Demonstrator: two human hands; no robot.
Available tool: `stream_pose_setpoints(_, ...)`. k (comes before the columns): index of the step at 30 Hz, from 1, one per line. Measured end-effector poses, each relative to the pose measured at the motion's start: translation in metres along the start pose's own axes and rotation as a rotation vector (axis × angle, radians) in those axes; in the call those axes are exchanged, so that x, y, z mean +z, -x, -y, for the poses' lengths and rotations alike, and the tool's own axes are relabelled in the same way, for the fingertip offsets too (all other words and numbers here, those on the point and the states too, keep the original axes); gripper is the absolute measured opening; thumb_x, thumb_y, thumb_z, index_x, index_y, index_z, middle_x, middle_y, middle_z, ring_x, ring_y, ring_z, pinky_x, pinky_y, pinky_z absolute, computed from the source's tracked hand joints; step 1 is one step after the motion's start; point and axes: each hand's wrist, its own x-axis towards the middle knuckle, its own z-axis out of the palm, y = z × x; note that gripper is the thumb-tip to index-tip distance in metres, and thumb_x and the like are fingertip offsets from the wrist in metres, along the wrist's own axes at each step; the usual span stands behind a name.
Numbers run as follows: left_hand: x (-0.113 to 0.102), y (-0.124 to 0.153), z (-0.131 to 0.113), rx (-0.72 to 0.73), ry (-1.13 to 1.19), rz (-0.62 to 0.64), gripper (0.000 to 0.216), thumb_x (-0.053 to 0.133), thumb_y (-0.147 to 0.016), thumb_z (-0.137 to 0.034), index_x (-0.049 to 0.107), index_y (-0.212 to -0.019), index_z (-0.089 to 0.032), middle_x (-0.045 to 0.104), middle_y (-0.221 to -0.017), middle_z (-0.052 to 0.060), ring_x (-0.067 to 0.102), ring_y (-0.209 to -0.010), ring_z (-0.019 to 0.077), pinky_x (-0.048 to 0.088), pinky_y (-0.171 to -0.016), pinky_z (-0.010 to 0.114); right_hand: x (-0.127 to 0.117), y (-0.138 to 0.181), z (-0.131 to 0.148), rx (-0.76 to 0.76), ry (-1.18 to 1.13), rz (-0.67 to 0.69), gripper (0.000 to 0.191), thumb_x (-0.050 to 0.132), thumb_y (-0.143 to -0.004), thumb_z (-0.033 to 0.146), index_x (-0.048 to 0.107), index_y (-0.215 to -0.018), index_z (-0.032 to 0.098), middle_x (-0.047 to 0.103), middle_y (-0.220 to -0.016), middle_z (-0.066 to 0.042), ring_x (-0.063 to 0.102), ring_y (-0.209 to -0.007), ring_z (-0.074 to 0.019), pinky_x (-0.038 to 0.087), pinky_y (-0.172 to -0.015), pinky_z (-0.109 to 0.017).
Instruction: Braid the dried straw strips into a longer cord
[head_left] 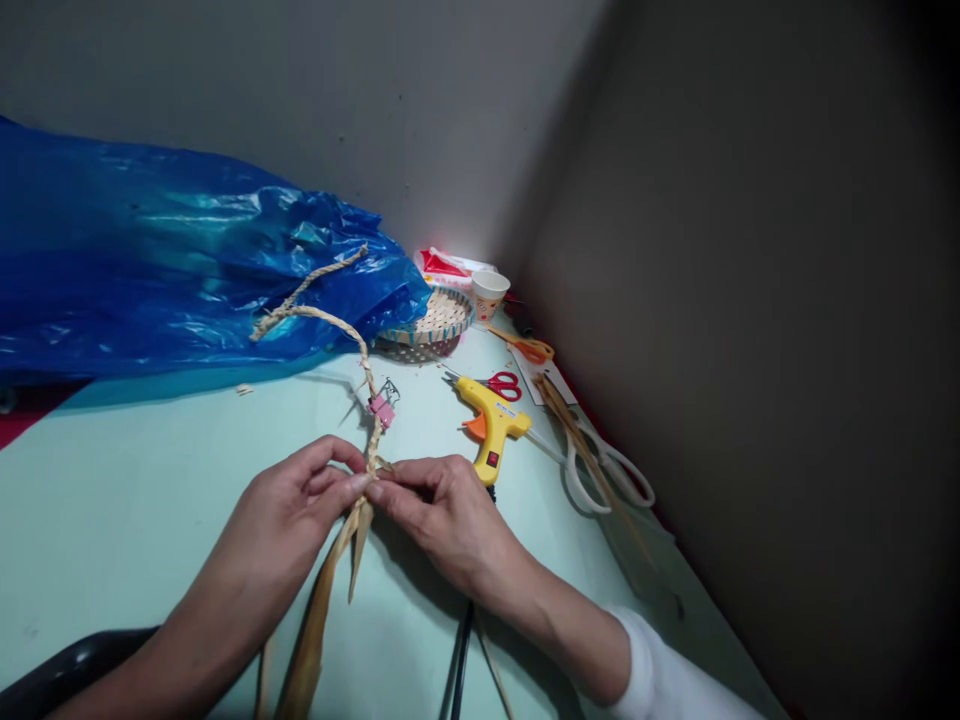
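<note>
A braided cord of dry plant fibre (347,328) runs up from between my hands, its far end lying on a blue plastic bag. Both hands pinch the braid near its lower part. My left hand (304,500) is closed on it from the left, thumb and index finger together. From the right, my right hand (450,520) grips the same spot with thumb and fingertips. Just above them a pink binder clip (382,410) is fastened on the braid. Below the fingers hang loose flat fibre strips (309,630), the widest reaching the bottom of the view.
A yellow glue gun (493,430) lies right of my hands, with red-handled scissors (504,386) behind it. Large white-handled scissors (589,490) rest near the wall. Farther back are a woven basket (442,318), a paper cup (490,292) and the blue plastic bag (172,250).
</note>
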Motion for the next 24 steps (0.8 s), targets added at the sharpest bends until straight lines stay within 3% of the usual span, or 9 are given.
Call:
stream_pose_setpoints(7, -0.003, -0.002, -0.001, 0.129, -0.188, -0.007, 0.026, 0.071, -0.081, -0.055, 0.072, -0.081, -0.029, 0.077, -0.077, -0.002, 0.068, -0.077, 0.0236, 0.048, -0.071, 0.028, 0.002, 0.001, 0.008, 0.075, -0.030, -0.027, 0.035, 0.059, -0.095, 0.035, 0.066, -0.065, 0.017, 0.059, -0.059, 0.001, 0.048, -0.060, -0.0124, 0.035, -0.061, -0.025)
stream_pose_setpoints(11, -0.008, -0.002, -0.004, 0.158, -0.311, -0.021, 0.035, 0.065, -0.082, -0.062, 0.070, -0.075, -0.028, 0.071, -0.074, -0.001, 0.063, -0.077, 0.0234, 0.044, -0.068, 0.028, 0.004, 0.002, 0.011, 0.100, -0.009, -0.081, 0.031, 0.058, -0.089, 0.031, 0.064, -0.063, 0.017, 0.052, -0.057, 0.002, 0.042, -0.060, -0.0118, 0.031, -0.058, -0.026)
stream_pose_setpoints(14, -0.009, 0.002, -0.007, 0.099, -0.333, -0.005, 0.041, 0.063, -0.078, -0.067, 0.066, -0.068, -0.027, 0.062, -0.064, -0.002, 0.058, -0.068, 0.0221, 0.042, -0.062, 0.028, 0.007, 0.003, 0.010, 0.104, 0.024, -0.123, 0.029, 0.058, -0.086, 0.030, 0.058, -0.059, 0.018, 0.040, -0.056, 0.004, 0.033, -0.060, -0.0110, 0.025, -0.056, -0.027)
stream_pose_setpoints(17, -0.005, 0.012, -0.008, 0.015, -0.273, 0.035, 0.044, 0.063, -0.076, -0.071, 0.064, -0.068, -0.027, 0.062, -0.065, -0.001, 0.058, -0.068, 0.0223, 0.044, -0.062, 0.028, 0.011, 0.003, 0.009, 0.100, 0.045, -0.162, 0.029, 0.059, -0.084, 0.030, 0.051, -0.058, 0.019, 0.032, -0.058, 0.005, 0.028, -0.060, -0.0106, 0.022, -0.056, -0.028)
stream_pose_setpoints(24, 0.007, 0.027, -0.004, 0.002, -0.275, -0.004, 0.042, 0.061, -0.079, -0.070, 0.065, -0.076, -0.029, 0.072, -0.072, 0.000, 0.064, -0.073, 0.0254, 0.046, -0.061, 0.029, 0.013, 0.004, 0.009, 0.074, 0.002, -0.181, 0.025, 0.057, -0.083, 0.028, 0.055, -0.061, 0.018, 0.037, -0.060, 0.004, 0.031, -0.062, -0.0115, 0.025, -0.057, -0.027)
